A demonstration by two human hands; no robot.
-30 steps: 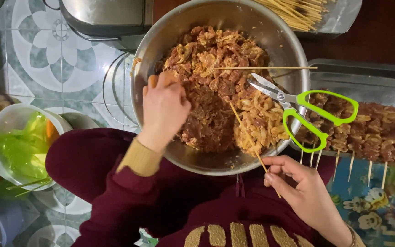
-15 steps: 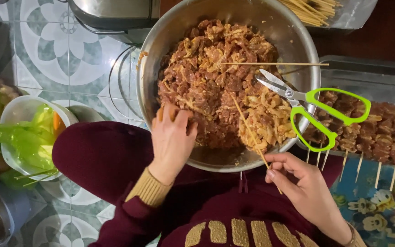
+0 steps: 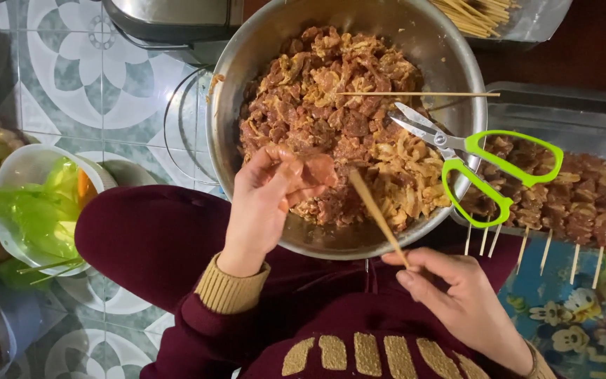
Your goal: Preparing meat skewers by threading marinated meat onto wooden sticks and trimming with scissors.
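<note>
Left hand (image 3: 264,203) pinching meat piece (image 3: 317,170), right hand (image 3: 457,298) gripping skewer (image 3: 376,214)

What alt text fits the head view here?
Left hand pinches a piece of raw meat beside a bamboo skewer held by the right hand, over a steel bowl of marinated meat; green-handled scissors rest on its rim.

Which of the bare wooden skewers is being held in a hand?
The slanted skewer pinched in the right hand, tip toward the meat; the other bare one lies flat across the bowl, untouched.
</note>
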